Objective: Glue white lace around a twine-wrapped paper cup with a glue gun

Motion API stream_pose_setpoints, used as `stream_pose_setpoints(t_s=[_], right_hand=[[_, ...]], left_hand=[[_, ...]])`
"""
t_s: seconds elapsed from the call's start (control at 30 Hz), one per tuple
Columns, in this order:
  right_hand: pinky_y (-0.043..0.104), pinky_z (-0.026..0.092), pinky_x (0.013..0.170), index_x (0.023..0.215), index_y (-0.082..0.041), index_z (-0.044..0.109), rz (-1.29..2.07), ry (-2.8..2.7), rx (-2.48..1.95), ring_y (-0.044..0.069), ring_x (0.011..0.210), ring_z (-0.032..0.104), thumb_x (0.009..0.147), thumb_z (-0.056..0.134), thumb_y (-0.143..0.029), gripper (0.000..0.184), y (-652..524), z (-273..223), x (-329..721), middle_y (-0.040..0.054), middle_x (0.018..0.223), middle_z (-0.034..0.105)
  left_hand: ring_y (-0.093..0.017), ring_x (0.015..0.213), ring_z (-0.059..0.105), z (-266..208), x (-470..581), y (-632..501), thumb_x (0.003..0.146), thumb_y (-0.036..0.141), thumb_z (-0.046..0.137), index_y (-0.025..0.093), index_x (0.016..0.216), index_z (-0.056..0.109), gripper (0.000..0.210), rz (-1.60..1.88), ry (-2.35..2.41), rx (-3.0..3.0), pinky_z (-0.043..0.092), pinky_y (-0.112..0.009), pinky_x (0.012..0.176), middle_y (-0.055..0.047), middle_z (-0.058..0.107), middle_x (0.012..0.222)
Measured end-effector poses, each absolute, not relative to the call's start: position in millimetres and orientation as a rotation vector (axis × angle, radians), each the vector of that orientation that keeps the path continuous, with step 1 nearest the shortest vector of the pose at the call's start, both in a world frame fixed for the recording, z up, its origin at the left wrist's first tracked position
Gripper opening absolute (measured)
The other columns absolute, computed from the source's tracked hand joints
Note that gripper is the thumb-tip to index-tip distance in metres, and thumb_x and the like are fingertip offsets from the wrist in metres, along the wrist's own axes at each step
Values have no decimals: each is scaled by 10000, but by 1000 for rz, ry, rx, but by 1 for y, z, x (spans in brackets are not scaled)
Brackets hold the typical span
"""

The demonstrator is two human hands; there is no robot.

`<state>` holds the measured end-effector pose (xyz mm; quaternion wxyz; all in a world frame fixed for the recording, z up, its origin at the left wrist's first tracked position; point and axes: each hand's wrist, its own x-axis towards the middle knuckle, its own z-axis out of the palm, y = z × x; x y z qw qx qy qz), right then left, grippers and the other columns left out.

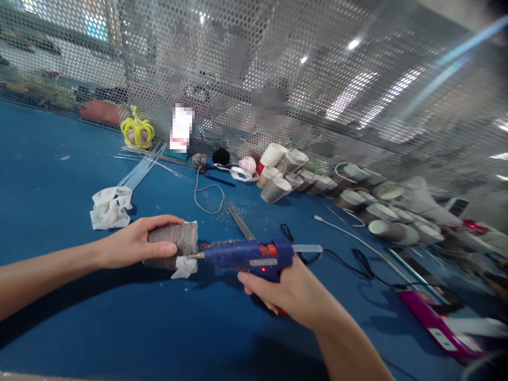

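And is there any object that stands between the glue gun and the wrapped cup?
Nothing visible does: the right hand holds the glue gun with its nozzle at the wrapped cup in the left hand. A white scrap shows just below the nozzle; contact is unclear.

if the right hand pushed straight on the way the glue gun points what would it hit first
Probably the gray cord-wrapped cup in the left hand: the nozzle of the blue glue gun in the right hand already appears at its edge, though depth is unclear.
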<state>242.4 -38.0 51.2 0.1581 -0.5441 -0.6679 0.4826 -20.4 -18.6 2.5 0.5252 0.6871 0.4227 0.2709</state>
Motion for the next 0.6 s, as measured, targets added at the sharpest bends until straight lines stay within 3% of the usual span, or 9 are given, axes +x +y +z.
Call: stream_pose_setpoints(t_s=[0.33,0.6], right_hand=[[173,343,308,589,-163,523,1302,-1927,-1510,56,294,386,723,582,-378,260,-35,49,242,-67,344,417],[167,355,322,587,-159,521,1262,-1930,-1522,56,315,389,734,568,-406,292,-35,52,240,-62,360,418]], left_hand=[[-231,932,589,3,-17,-26,727,428,607,185,1215,448,568,653,980,1805,491,-293,761,-64,610,1095],[-231,946,578,3,-17,-28,708,488,623,189,1176,489,571,743,1001,2052,461,-305,809,-74,607,1079]])
